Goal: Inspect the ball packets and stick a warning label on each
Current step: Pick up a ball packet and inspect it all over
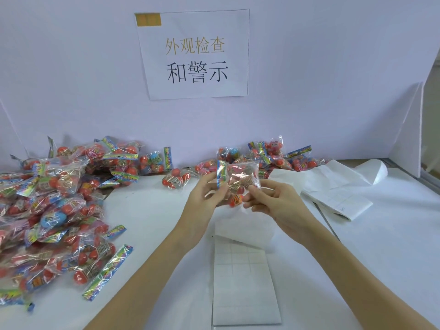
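From the head camera, one ball packet (pixel 240 179) is held up between two hands above the white table (pixel 381 246), while the rest lie in two heaps too tangled to count: a large pile (pixel 54 210) spilling along the table's left edge and a smaller row (pixel 269 156) against the back wall. One label sheet (pixel 245 282) lies flat on the table just below the hands, its top edge curled up, and a stack of used backing sheets (pixel 338 191) sits to the right. A paper sign (pixel 194 54) hangs on the wall. The table between the two heaps and toward the near right edge offers open room. The left hand (pixel 204 201) pinches the packet's colourful header side with curled thumb and fingers; the right hand (pixel 281 206) grips the packet's lower right corner, fingers curled, one orange ball hanging just between the two hands.
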Motion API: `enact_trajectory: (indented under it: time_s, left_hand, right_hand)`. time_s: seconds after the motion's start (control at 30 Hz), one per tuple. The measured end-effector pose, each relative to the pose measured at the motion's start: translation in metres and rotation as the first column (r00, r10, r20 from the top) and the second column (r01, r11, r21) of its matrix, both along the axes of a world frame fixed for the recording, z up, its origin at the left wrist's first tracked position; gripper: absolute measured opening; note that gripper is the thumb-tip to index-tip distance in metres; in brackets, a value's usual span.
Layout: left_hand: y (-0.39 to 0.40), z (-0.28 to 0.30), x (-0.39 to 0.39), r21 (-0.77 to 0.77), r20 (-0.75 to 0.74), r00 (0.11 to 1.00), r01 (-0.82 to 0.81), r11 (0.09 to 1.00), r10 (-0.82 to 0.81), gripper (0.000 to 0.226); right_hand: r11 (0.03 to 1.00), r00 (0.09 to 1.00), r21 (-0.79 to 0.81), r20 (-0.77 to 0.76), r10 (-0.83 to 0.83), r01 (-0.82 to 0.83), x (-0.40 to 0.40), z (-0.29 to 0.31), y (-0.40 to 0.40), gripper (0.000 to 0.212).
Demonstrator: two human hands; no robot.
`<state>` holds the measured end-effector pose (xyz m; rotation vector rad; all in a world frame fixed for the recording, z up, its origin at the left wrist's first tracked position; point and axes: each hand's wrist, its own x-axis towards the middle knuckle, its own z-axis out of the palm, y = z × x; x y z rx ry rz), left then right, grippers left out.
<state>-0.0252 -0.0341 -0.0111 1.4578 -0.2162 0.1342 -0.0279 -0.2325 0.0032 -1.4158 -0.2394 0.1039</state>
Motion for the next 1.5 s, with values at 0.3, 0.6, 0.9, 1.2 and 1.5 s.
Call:
enact_trajectory:
  time_s: [0.3, 0.6, 0.9, 1.2, 1.5]
  left_hand:
    - [0.013, 0.002, 0.008, 0.005, 0.014, 0.999, -0.029, 1.0, 0.029, 0.04]
    - [0.012, -0.005, 0.008, 0.363, 0.165, 0.944, -0.328, 0.872, 0.286, 0.024]
    - [0.005, 0.005, 0.001, -0.196, -0.134, 0.986, 0.074, 0.978, -0.102, 0.031]
    - [0.006, -0.001, 0.004, -0.053, -0.085, 0.995, 0.044, 0.998, -0.048, 0.06]
    - [0.031, 0.004, 0.011, 0.098, 0.107, 0.984, -0.151, 0.984, 0.141, 0.031]
  right_hand:
    - [0.992, 0.989, -0.038, -0.093, 0.114, -0.118, 0.001, 0.005, -0.007, 0.035]
    - [0.997, 0.999, -0.067, 0.018, 0.029, -0.028, 0.0, 0.0, -0.006, 0.037]
    - [0.925, 0.946, -0.358, 0.324, -0.002, 0.125, -0.003, -0.002, 0.006, 0.065]
    - [0.967, 0.991, -0.236, 0.113, -0.067, 0.092, 0.002, -0.005, 0.006, 0.025]
    - [0.931, 0.994, -0.362, 0.109, -0.006, 0.045, 0.003, 0.004, -0.01, 0.013]
